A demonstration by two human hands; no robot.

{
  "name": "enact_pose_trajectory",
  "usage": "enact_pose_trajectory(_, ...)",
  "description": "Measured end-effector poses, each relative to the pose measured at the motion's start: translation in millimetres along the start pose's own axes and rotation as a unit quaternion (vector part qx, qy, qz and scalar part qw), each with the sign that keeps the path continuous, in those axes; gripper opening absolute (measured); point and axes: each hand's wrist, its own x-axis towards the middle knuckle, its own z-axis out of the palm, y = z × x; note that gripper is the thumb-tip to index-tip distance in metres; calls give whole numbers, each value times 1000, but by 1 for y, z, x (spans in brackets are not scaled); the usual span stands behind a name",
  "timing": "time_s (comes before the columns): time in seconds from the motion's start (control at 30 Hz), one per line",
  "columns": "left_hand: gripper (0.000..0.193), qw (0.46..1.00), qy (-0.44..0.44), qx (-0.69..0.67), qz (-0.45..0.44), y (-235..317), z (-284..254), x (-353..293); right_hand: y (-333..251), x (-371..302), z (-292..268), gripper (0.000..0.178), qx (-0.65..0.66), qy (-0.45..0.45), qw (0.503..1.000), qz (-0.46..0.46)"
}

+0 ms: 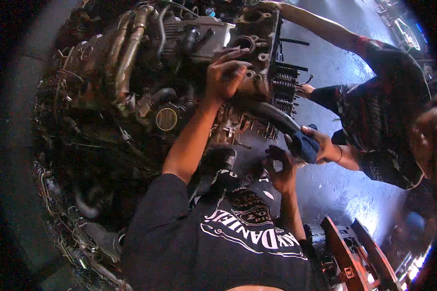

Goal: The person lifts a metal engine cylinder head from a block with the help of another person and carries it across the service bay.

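Observation:
My left hand [225, 76] is at the metal engine housing [253, 86], fingers loosely spread and bent toward its round openings. I cannot tell whether the fingertips touch it. Below that housing runs a dark curved pipe [273, 115], reaching out to the right. A co-worker's hand [327, 148] holds a blue cloth [306, 147] at the pipe's outer end. Just below the cloth is my right hand [282, 172], fingers curved and apart, with nothing visible in it. The co-worker's other arm [320, 24] stretches to the top of the housing.
The large engine [131, 63] with metal pipes and a round cap [167, 119] fills the left side. Dark finned parts [285, 89] stick out at the housing's right. A co-worker [378, 116] leans in from the right. An orange-red toolbox [342, 252] sits at lower right.

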Motion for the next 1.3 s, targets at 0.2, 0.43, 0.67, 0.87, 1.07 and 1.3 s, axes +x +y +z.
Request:
enact_pose_trajectory(0.2,17,1000,-5,2,11,6,13,-2,-88,22,18,41,-65,21,986,-149)
enact_pose_trajectory(0.43,24,994,-68,-50,71,30,70,15,-108,94,-10,44,-189,212,897,-340)
enact_pose_trajectory(0.67,37,939,-130,-304,98,44,113,29,-74,163,-34,43,-230,329,875,-271)
enact_pose_trajectory(0.87,36,872,-241,-425,2,62,130,38,-70,180,-47,28,-314,445,803,-241)
enact_pose_trajectory(1.07,26,934,-184,-233,199,26,210,103,-40,177,-104,14,-319,486,789,-202)
enact_pose_trajectory(1.3,11,888,-157,-236,361,53,295,143,-28,164,-183,20,-344,456,810,-128)
